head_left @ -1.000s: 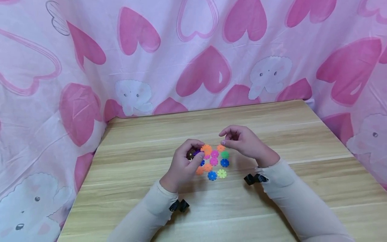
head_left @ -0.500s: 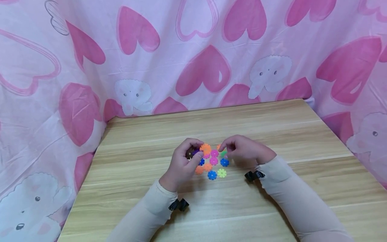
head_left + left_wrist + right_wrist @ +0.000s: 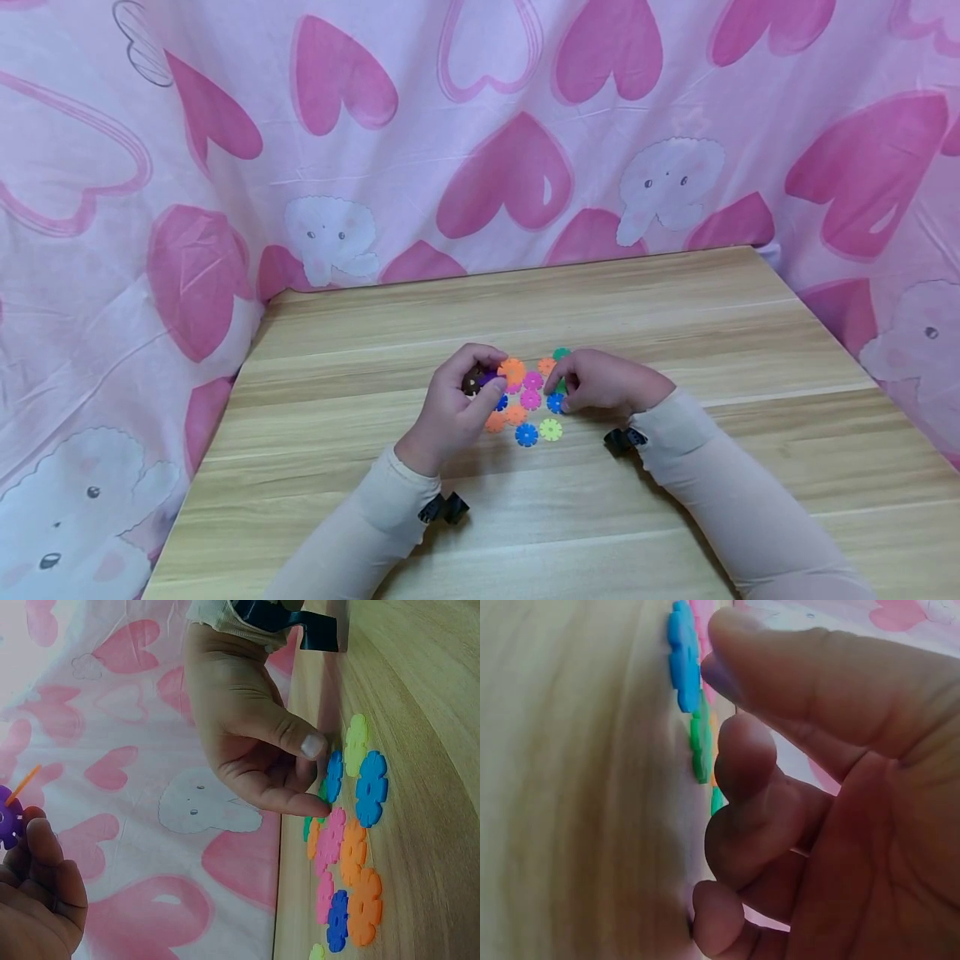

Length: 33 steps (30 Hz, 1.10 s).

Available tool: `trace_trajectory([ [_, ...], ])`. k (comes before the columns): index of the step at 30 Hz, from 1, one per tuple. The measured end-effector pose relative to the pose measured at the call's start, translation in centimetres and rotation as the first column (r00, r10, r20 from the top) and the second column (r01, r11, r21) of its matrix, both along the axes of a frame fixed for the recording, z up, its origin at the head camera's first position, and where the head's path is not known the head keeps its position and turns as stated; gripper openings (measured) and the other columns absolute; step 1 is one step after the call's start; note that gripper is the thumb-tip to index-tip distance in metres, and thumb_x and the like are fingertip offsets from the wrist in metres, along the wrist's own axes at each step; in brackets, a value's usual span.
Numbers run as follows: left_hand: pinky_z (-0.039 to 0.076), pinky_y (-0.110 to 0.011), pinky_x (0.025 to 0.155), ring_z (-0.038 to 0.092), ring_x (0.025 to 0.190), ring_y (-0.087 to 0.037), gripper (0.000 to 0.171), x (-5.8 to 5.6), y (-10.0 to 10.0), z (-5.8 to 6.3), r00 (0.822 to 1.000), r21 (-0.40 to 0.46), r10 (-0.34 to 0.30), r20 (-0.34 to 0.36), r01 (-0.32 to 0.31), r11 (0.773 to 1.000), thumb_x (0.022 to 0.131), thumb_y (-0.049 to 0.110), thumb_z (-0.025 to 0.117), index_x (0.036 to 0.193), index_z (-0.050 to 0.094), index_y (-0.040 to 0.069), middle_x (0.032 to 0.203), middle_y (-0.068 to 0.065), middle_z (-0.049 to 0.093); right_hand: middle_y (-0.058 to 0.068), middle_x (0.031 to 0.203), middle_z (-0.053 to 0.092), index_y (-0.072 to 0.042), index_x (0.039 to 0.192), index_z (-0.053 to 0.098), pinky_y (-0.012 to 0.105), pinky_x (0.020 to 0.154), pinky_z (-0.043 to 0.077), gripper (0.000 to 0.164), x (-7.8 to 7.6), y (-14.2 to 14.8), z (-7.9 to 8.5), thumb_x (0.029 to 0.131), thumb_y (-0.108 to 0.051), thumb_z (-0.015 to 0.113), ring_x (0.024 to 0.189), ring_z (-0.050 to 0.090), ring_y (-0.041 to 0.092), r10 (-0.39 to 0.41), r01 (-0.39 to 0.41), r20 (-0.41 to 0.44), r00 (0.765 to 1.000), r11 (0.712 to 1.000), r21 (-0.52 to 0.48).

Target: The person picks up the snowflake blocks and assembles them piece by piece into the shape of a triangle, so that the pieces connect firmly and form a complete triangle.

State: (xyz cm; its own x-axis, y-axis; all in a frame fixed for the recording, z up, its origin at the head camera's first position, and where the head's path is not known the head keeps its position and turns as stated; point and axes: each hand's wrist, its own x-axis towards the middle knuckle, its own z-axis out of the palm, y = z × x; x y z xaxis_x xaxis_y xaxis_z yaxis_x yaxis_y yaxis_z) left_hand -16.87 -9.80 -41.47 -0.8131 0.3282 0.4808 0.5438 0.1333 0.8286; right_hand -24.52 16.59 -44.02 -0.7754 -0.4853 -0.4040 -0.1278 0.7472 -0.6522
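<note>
Flower discs (image 3: 530,400), bunched mid-way up the wood-look counter (image 3: 525,533); I count 13 loose, maybe more under the hands. Closest to us are two pale sleeves (image 3: 337,533), both cut off by the frame, each with a black wrist mount (image 3: 445,508).

Next, at the bunch's near edge: one blue disc (image 3: 527,435) and one yellow disc (image 3: 551,430), both in full view, then two orange discs (image 3: 515,414), one partly covered by the left hand (image 3: 453,404). Second yellow disc (image 3: 316,952) is just a sliver at the bottom of the left wrist view.

Left hand is curled round a purple disc (image 3: 9,817) with an orange piece (image 3: 512,372) stuck on it. Brown disc (image 3: 472,382) shows inside that curl, can't tell if it's attached. Dark blue disc (image 3: 501,403) is half hidden beside the thumb.

Right hand (image 3: 609,379) has thumb and forefinger apart, right at another blue disc (image 3: 555,403); can't tell if it's gripped. Three pink discs (image 3: 532,381) sit between the hands, one mostly covered.

Farther back: two greens, one nearly buried behind the fingers, plus a dark green disc (image 3: 562,354) and a third orange. Behind everything, one pink heart-print curtain (image 3: 412,167), cropped at the top.
</note>
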Motion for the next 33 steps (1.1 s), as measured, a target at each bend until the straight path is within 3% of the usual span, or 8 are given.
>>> trace_trajectory([
  [11, 0.056, -0.026, 0.072, 0.061, 0.090, -0.019, 0.022, 0.0, 0.0, 0.2, 1.000, -0.008, 0.000, 0.010, 0.000, 1.000, 0.100, 0.007, 0.062, 0.123, 0.063, 0.005, 0.112, -0.010, 0.065, 0.006, 0.090, 0.059, -0.023, 0.101, 0.073, 0.034, 0.073, 0.051, 0.028, 0.2, -0.6, -0.2, 0.087, -0.002, 0.084, 0.086, 0.055, 0.023, 0.048, -0.044, -0.082, 0.995, 0.997, 0.059],
  [21, 0.053, -0.026, 0.069, 0.057, 0.085, -0.018, 0.022, -0.1, 0.0, 0.0, 1.000, 0.002, 0.002, 0.005, -0.002, 1.000, 0.100, 0.006, 0.061, 0.122, 0.063, 0.006, 0.109, -0.009, 0.064, 0.004, 0.091, 0.059, -0.016, 0.094, 0.063, 0.033, 0.073, 0.051, 0.025, 0.3, -0.5, -0.2, 0.087, -0.003, 0.084, 0.088, 0.056, 0.023, 0.052, -0.048, -0.096, 0.994, 0.998, 0.039],
  [25, 0.053, -0.026, 0.068, 0.057, 0.083, -0.018, 0.022, -0.1, 0.0, 0.1, 1.000, 0.006, 0.003, 0.005, -0.003, 1.000, 0.101, 0.007, 0.061, 0.123, 0.063, 0.007, 0.108, -0.009, 0.064, 0.006, 0.087, 0.059, -0.016, 0.096, 0.066, 0.034, 0.070, 0.050, 0.019, 0.4, -0.3, 0.3, 0.091, -0.004, 0.079, 0.082, 0.056, 0.025, 0.019, -0.021, -0.064, 0.998, 0.999, -0.029],
  [28, 0.052, -0.026, 0.068, 0.057, 0.082, -0.018, 0.022, -0.1, 0.0, 0.0, 1.000, 0.010, 0.006, 0.005, -0.006, 1.000, 0.101, 0.007, 0.061, 0.123, 0.063, 0.006, 0.108, -0.010, 0.064, 0.007, 0.090, 0.061, -0.018, 0.106, 0.069, 0.034, 0.070, 0.052, 0.018, 0.4, 0.0, 0.7, 0.094, -0.005, 0.073, 0.082, 0.058, 0.026, -0.029, 0.024, -0.038, 0.999, 0.992, -0.122],
  [30, 0.052, -0.025, 0.068, 0.057, 0.083, -0.018, 0.021, -0.1, 0.0, 0.0, 1.000, 0.008, 0.008, 0.008, -0.008, 1.000, 0.101, 0.007, 0.061, 0.123, 0.063, 0.006, 0.109, -0.010, 0.064, 0.008, 0.094, 0.061, -0.017, 0.114, 0.071, 0.034, 0.070, 0.053, 0.023, 0.3, 0.0, 1.0, 0.094, -0.006, 0.072, 0.084, 0.059, 0.027, -0.060, 0.047, -0.055, 0.997, 0.976, -0.212],
  [33, 0.051, -0.025, 0.068, 0.055, 0.085, -0.019, 0.022, 0.0, 0.0, 0.0, 1.000, 0.003, 0.013, 0.007, -0.013, 1.000, 0.101, 0.007, 0.061, 0.123, 0.062, 0.007, 0.110, -0.009, 0.063, 0.011, 0.098, 0.063, -0.013, 0.122, 0.073, 0.038, 0.072, 0.058, 0.027, 0.4, 0.0, 1.7, 0.096, -0.005, 0.071, 0.085, 0.063, 0.029, -0.088, 0.050, -0.082, 0.993, 0.924, -0.379],
])
